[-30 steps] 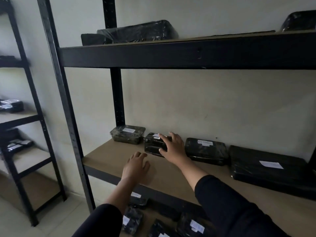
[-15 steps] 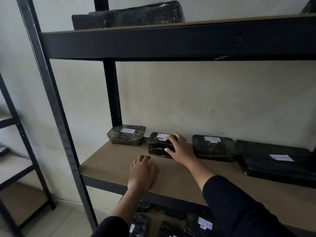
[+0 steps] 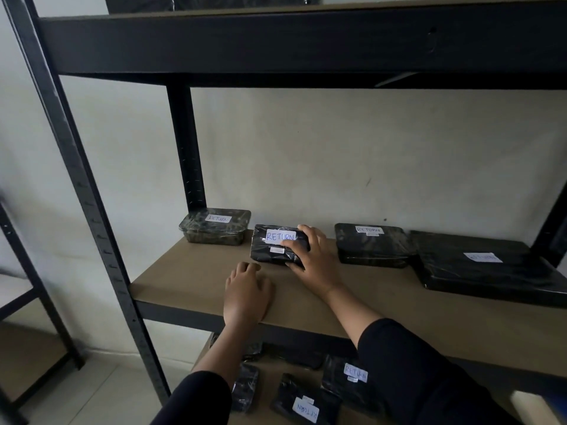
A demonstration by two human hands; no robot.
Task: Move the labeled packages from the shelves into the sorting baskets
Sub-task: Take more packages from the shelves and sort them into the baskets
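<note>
Apparently plastic-wrapped black package point(image 3: 277, 245), "RETURN"-labelled.

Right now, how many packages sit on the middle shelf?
4: one at the back left corner, one gripped by the right hand, one right of it, and a large flat one far right.

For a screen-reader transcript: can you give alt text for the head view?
A right hand grips a small black package labeled RETURN on a brown shelf; the left hand rests flat on the shelf nearby. Three more labeled packages sit along the wall.
</note>
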